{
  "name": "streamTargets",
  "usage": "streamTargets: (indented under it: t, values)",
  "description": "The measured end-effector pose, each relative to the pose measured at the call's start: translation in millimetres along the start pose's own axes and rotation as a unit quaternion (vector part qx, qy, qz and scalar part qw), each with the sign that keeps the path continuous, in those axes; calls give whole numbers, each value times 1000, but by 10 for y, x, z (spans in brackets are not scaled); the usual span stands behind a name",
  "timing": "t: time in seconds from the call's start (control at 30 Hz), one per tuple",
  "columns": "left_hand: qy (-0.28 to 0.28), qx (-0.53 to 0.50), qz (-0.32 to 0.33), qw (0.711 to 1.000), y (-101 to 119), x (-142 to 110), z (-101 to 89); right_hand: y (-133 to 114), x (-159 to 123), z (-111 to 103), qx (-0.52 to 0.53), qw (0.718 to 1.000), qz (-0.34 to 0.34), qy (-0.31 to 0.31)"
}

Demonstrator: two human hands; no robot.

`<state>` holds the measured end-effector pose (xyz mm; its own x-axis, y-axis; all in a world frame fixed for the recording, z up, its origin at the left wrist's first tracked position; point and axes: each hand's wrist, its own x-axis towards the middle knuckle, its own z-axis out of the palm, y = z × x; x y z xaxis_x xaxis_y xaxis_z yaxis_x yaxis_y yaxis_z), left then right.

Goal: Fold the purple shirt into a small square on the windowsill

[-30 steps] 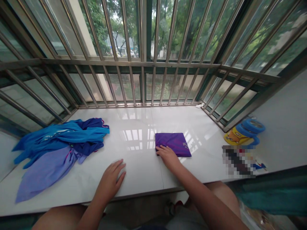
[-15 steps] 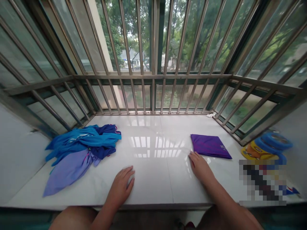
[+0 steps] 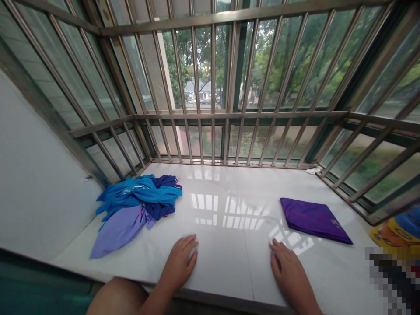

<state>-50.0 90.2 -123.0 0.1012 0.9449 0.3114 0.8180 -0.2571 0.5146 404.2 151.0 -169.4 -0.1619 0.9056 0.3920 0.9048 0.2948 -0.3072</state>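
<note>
Left hand (image 3: 180, 261) and right hand (image 3: 290, 271), grips slack, empty; purple cloth (image 3: 311, 218) beyond the right; white print (image 3: 134, 189) on blue clothes (image 3: 162, 192) illegible.

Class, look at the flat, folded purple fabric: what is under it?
The folded purple fabric lies on a glossy white ledge, which shows around its edges. The patch beneath is covered, so whether anything is tucked there cannot be seen.

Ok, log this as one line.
left hand: empty, nearest crumpled clothes | right hand: empty, nearest folded purple cloth
</note>
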Motion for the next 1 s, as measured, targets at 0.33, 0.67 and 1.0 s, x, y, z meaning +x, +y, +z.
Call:
streamTargets:
  t: [0.33, 0.67, 1.0]
  values:
    - [6, -18, 0, 1000, 10, 29, -3, -39, -59, 71, -45, 999, -16, 9]
    - [47, 8, 39, 998, -131, -7, 117, -199, -245, 186, -85, 994, 32, 53]
    - [98, 81, 102, 987, -199, -19, 191, -197, -235, 151, -65, 995, 32, 67]
